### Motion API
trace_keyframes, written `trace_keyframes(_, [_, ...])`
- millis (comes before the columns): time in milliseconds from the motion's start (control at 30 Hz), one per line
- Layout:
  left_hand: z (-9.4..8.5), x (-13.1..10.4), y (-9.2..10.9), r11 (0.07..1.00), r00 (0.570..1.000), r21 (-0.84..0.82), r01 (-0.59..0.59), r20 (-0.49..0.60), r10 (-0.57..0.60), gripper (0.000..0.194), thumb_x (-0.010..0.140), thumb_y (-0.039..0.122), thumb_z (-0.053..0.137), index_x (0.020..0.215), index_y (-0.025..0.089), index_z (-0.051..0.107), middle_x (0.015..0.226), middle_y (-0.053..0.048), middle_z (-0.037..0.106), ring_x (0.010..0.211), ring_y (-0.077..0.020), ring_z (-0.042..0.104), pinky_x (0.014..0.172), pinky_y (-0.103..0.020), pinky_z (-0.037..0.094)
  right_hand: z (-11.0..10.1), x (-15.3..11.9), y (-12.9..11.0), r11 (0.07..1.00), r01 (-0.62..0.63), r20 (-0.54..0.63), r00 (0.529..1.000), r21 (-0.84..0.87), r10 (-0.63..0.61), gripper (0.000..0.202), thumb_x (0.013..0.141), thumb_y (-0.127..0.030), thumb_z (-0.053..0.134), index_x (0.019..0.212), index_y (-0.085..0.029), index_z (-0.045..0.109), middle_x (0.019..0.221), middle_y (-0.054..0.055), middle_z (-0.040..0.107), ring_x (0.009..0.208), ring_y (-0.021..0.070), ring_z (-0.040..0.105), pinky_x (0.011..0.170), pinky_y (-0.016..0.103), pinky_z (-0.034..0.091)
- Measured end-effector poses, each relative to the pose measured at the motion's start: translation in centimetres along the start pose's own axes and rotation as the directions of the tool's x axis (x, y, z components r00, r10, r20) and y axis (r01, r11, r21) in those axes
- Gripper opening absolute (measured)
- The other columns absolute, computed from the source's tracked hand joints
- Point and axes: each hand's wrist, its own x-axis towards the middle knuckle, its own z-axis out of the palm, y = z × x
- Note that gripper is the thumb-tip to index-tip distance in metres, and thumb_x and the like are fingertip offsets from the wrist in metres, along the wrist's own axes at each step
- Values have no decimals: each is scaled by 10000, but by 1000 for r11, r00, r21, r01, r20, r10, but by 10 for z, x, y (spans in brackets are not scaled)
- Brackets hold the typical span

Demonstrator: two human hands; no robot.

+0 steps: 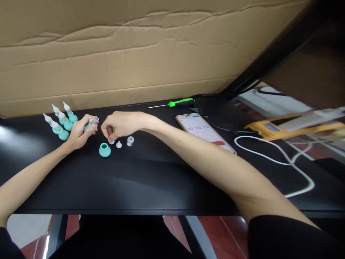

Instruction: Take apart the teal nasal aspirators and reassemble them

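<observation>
Five bottles (68,125) look finished; left grip (81,131) holds a tipless sixth (95,119), right grip (115,126) pinches a white piece (111,142), leaving one open pot (105,150)

The phone's screen (207,131) carries the clearest characters: large grey digits on white reading 00, 00 and 13 in a row, the small separators between the pairs too faint to tell apart. Above those digits on the phone, a blue patch (195,116) bears marks too small to read; below them sits a red bar (219,143), its lettering illegible. Right of the phone, the yellow device's display (272,126) is too blurred to read.
</observation>
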Motion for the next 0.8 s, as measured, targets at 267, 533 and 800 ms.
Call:
trace_keyframes(267, [1,0,0,1000,1000,-7,10,-2,-10,359,1118,542,552,1122,189,615,852,-4,715,674,-102,654,701,-241,535,5,-3,-9,998,-35,30,999,-50,37,123,885,-88,747,840,-200,726,775,-39,780,720,136,706,672,280,444])
trace_keyframes(533, [-2,3,2,996,1000,-91,10,28,-7,374,1089,567,604,1089,194,615,898,-36,748,767,-138,664,740,-274,525,1,-3,-4,996,-40,20,999,-78,42,91,883,-111,755,860,-199,752,846,-3,806,801,168,724,692,292,455])
trace_keyframes(800, [-2,5,3,975,979,-214,65,201,-21,271,1071,455,676,1073,190,619,1025,-91,788,989,-202,791,850,-309,599,-19,-18,12,993,-82,-57,995,-86,77,126,893,-105,717,956,-199,772,944,8,839,824,173,736,736,300,477])
